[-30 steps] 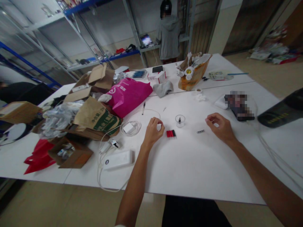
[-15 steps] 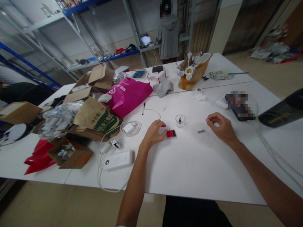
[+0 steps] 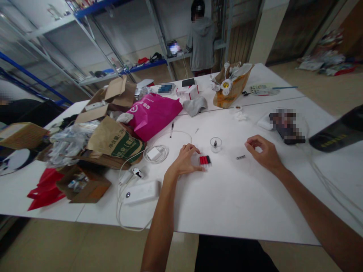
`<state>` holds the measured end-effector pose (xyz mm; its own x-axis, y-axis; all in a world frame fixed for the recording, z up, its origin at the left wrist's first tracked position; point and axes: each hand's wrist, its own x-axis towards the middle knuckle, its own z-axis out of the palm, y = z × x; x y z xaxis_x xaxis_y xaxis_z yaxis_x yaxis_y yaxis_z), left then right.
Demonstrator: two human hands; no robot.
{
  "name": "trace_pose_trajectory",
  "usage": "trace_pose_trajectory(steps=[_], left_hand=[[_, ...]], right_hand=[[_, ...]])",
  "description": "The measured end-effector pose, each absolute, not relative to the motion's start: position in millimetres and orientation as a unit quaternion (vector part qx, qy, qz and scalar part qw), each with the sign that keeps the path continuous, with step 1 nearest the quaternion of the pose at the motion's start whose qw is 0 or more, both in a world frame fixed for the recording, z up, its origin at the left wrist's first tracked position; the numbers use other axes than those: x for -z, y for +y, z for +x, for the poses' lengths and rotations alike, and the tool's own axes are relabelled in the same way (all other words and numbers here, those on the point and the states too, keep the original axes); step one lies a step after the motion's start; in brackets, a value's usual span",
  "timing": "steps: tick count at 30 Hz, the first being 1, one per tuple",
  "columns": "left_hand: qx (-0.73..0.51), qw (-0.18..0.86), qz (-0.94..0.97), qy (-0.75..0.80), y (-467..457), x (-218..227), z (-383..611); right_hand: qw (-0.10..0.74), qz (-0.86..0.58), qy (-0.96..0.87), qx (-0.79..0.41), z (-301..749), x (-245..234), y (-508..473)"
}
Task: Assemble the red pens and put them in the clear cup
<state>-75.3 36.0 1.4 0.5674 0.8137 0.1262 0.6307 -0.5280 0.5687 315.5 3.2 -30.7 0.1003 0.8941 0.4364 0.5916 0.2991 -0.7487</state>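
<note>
My left hand (image 3: 184, 161) lies on the white table (image 3: 232, 196), fingers above and thumb below the left end of a small red and black pack (image 3: 204, 160), pinching it. My right hand (image 3: 263, 153) rests further right with its fingers curled and thumb against fingertips; whatever they hold is too small to see. A small metal piece (image 3: 241, 157) lies just left of that hand. Behind the red pack stands a little clear cup (image 3: 216, 144) with a dark bit inside.
A white power bank (image 3: 141, 192) with cables, a coiled white charger (image 3: 155, 153), a pink bag (image 3: 154, 113), brown paper bags and cardboard boxes (image 3: 113, 138) crowd the left. A black bag (image 3: 337, 132) lies right. A person in a grey hoodie (image 3: 201, 41) stands at the shelves.
My left hand has opened from a loose fist, slid right to the red pack and closed its fingers and thumb about the pack's end. My right hand has hardly moved.
</note>
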Motion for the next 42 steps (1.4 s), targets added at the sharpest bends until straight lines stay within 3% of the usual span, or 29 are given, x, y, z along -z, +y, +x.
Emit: trace_pose_trajectory(steps=[17, 28, 32, 36, 42], left_hand=[[-0.197, 0.214, 0.860, 0.420, 37.6, 0.7, -81.3], [-0.329, 0.149, 0.835, 0.416, 37.9, -12.9, -81.6], [-0.366, 0.115, 0.820, 0.425, 38.1, -9.5, -79.4], [-0.432, 0.103, 0.783, 0.435, 39.1, -5.0, -73.7], [-0.575, 0.236, 0.650, 0.437, 43.6, 2.0, -58.0]], right_hand=[[0.352, -0.448, -0.783, -0.250, 318.2, 26.1, 0.6], [0.349, -0.453, -0.781, -0.251, 313.3, 30.6, 1.7], [0.387, -0.456, -0.757, -0.265, 310.1, 21.0, 0.7], [0.484, -0.487, -0.657, -0.311, 304.1, 13.1, 0.3], [0.612, -0.488, -0.446, -0.434, 304.0, 16.1, 5.2]])
